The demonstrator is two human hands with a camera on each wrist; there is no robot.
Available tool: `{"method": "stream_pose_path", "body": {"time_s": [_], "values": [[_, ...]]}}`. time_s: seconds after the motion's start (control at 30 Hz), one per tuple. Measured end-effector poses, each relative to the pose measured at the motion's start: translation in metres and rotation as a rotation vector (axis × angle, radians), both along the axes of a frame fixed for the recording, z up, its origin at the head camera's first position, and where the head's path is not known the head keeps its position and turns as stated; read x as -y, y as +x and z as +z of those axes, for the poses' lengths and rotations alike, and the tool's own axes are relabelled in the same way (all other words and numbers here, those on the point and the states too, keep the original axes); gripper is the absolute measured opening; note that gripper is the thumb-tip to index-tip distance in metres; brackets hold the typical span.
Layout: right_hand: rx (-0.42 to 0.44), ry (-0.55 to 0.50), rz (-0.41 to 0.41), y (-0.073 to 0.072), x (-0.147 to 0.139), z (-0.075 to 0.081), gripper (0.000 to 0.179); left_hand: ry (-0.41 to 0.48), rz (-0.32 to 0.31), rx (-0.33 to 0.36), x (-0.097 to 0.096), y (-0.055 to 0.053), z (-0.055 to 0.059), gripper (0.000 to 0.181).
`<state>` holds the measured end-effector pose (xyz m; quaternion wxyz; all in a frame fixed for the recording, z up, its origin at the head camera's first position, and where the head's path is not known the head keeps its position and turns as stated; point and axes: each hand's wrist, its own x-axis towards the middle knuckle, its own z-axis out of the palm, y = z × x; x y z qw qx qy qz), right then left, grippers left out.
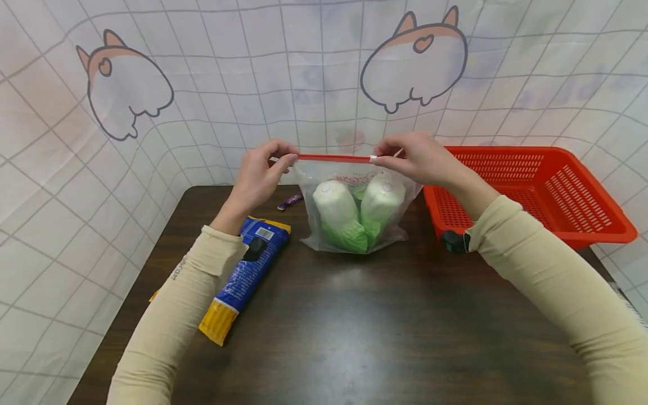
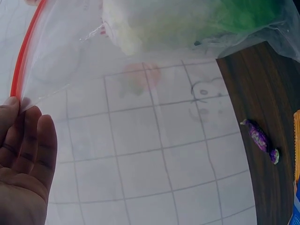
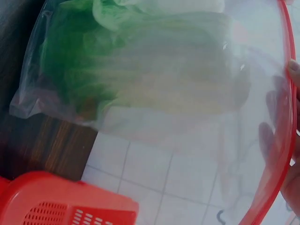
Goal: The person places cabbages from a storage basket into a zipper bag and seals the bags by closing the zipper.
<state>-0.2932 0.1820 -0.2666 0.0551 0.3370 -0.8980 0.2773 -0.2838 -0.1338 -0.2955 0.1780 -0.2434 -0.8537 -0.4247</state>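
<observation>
A clear slider zip bag (image 1: 311, 243) hangs upright over the far part of the table, with two pale green napa cabbages (image 1: 334, 207) side by side inside. Along its top runs a red zip strip (image 1: 331, 158). My left hand (image 1: 257, 175) pinches the strip's left end between thumb and index finger; the other fingers show loosely bent in the left wrist view. Near the white slider (image 1: 373, 159), the thumb and fingers of my right hand (image 1: 417, 160) pinch the strip. In the right wrist view, fingers (image 3: 294, 70) show behind the bag's red edge.
Behind my right forearm stands a red plastic basket (image 1: 582, 233). A blue and yellow packet (image 1: 253, 281) lies under my left forearm. Left of the bag is a small purple wrapped candy (image 1: 290, 202). A white gridded sheet (image 1: 228, 73) hangs behind the dark wooden table (image 1: 354, 349).
</observation>
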Motion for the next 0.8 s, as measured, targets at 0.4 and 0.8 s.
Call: {"method": "stream_pose_path", "body": {"time_s": [0.4, 0.8], "values": [[0.065, -0.043, -0.125, 0.007, -0.031, -0.009, 0.02, 0.009, 0.045, 0.017, 0.009, -0.004, -0.006, 0.018], [0.055, -0.081, -0.191, 0.013, -0.048, -0.015, 0.025, 0.053, 0.059, 0.019, 0.013, -0.005, -0.007, 0.017]]}}
